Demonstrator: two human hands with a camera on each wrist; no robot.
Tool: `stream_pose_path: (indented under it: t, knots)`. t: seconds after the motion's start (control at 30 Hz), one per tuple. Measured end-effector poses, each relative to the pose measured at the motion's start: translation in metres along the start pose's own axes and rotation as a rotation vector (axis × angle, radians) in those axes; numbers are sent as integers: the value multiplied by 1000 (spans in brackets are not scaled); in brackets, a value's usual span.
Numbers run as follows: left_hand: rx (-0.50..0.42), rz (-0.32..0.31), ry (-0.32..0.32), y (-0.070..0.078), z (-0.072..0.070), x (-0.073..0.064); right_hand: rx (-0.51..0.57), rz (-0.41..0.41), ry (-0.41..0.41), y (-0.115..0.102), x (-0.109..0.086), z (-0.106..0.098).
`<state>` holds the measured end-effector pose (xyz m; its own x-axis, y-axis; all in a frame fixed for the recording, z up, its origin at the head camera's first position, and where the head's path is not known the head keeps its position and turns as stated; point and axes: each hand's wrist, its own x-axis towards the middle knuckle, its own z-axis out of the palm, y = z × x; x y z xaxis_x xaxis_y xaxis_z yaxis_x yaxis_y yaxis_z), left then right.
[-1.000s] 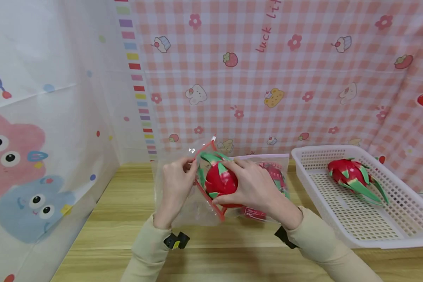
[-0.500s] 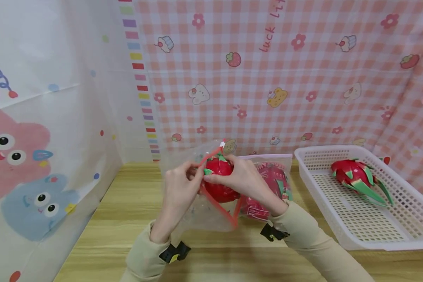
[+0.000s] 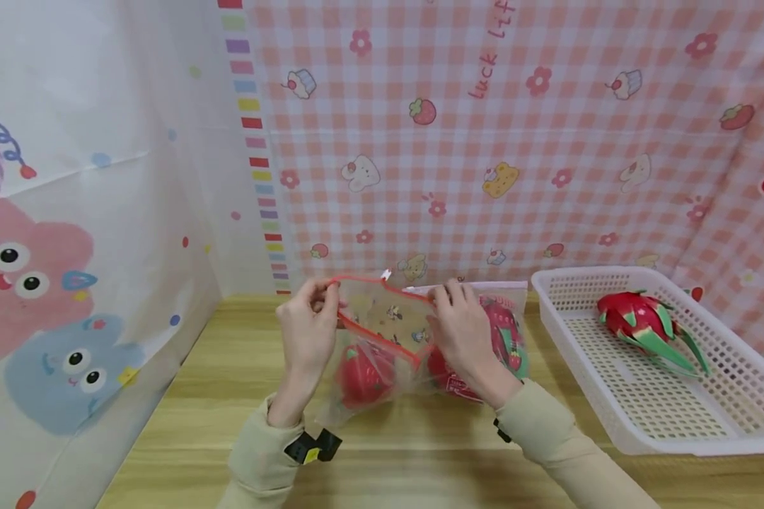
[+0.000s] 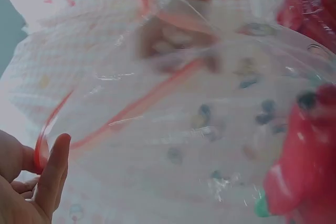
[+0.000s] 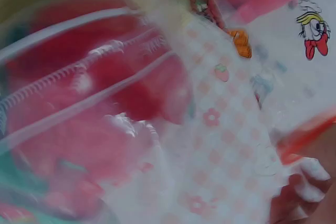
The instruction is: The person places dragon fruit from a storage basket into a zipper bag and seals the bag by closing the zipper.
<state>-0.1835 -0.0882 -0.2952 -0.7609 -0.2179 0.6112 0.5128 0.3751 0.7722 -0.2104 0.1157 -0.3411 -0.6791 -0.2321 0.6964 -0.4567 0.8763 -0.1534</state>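
The bag [image 3: 395, 326] is in front of me, over the table [image 3: 191, 403], held between my two hands with its mouth spread wide. My left hand [image 3: 307, 326] pinches the left end of its red rim [image 3: 382, 341] between thumb and fingers. My right hand [image 3: 465, 331] grips the rim at the right with bent fingers. A white slider [image 3: 386, 274] sits on the far edge, between my hands. Through the clear plastic I see a red fruit [image 3: 364, 376] with green tips, low inside; I cannot tell whether the base touches the table. Partly behind my right hand is a second bag [image 3: 517, 295] with a pale pink top strip, red and green showing through it. Farther right, a white basket [image 3: 707, 447] holds another fruit [image 3: 633, 317], its long green leaves pointing to the right and toward me
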Motion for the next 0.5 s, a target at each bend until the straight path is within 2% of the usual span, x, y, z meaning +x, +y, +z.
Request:
stream_pose_path:
  t: [0.03, 0.1, 0.17, 0.2, 0.27, 0.37, 0.4, 0.43, 0.5]
  knots:
    - [16, 6, 0, -1, -1, 0, -19, 40, -16, 4, -1, 1]
    - [66, 43, 2, -1, -3, 1, 20, 120, -100, 11, -1, 0]
    - [138, 103, 7, 0, -7, 4, 120, 171, -175, 13, 4, -5]
    - [163, 123, 17, 2, -9, 6, 178, 178, -185, 13, 8, -9]
    - [197, 154, 68, 6, -14, 10, 284, 169, -127, 11, 18, -19]
    - [225, 174, 158, 13, -23, 16, 349, 137, 60, 7, 31, -33]
    - [246, 166, 154, 15, -25, 16, 343, 138, 86, 6, 34, -36]
    - [279, 152, 123, 17, -27, 16, 330, 144, 78, 7, 35, -37]
    - [344, 109, 8, 16, -29, 14, 276, 162, -12, 9, 36, -36]
